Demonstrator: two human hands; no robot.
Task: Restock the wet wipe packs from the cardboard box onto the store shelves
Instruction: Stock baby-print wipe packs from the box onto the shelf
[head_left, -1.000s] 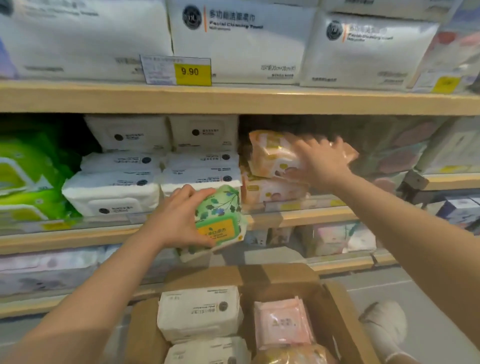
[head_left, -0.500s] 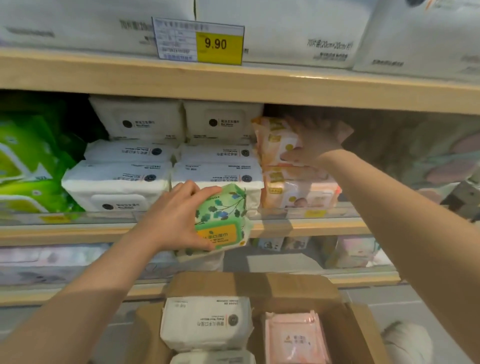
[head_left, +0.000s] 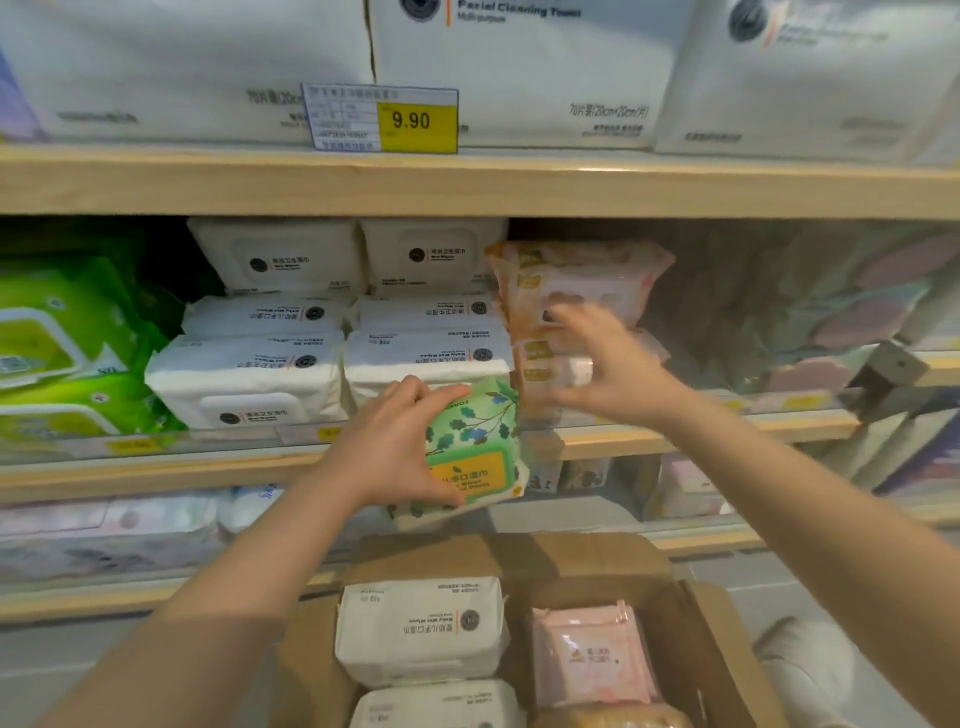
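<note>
Hands: left (head_left: 387, 447) grips green pack (head_left: 475, 447), right (head_left: 613, 371) empty.

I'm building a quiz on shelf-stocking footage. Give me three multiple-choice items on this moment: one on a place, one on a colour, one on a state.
1. Where is the pink wipe pack?
A. top shelf
B. in the cardboard box
C. on the floor

2. What colour is the 9.90 panel of the price tag?
A. yellow
B. red
C. blue

3. What is the left hand doing?
A. hanging idle
B. pressing the shelf edge
C. gripping the green leaf-print wipe pack

Answers:
1 B: it lies in the box, right of a white wipe pack.
2 A: black digits sit on a yellow field.
3 C: fingers and thumb curl round the pack.
</note>
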